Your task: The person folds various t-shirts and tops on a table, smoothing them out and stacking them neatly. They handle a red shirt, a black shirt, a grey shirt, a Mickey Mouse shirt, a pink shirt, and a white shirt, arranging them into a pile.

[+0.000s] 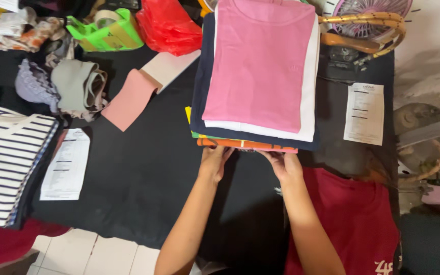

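Black cloth covers the table (143, 173), and over its near edge our 2 bare arms reach forward. Our left hand (215, 160) and our right hand (283, 164) both meet the near side of the stack of folded shirts (255, 76). The fingers are slipped under the lowest layers, so we cannot tell if they grip or only support; the thumbs lie on the orange shirt (245, 144) at the bottom.

The stack sits toward the far right part of the table. From top to bottom we see a pink shirt (258, 61), a white one (309, 91), a dark navy one (199, 91), then thin edges of yellow, green and orange.

To handle such a pile well, we judge that both hands should go deep under it, palms up and well apart, so the weight stays even and the top layers do not slide. The pile is tall and the pink shirt lies a bit narrower than the others, so a tilt could spill it.

Just right of our right arm lies a dark red shirt (352, 219) at the near right corner. A printed paper (364, 113) lies at the right edge, another paper (67, 165) at the left. A striped shirt (6, 163) hangs over the left edge, and a green basket (105, 30) and a red plastic bag (169, 25) stand at the far edge.
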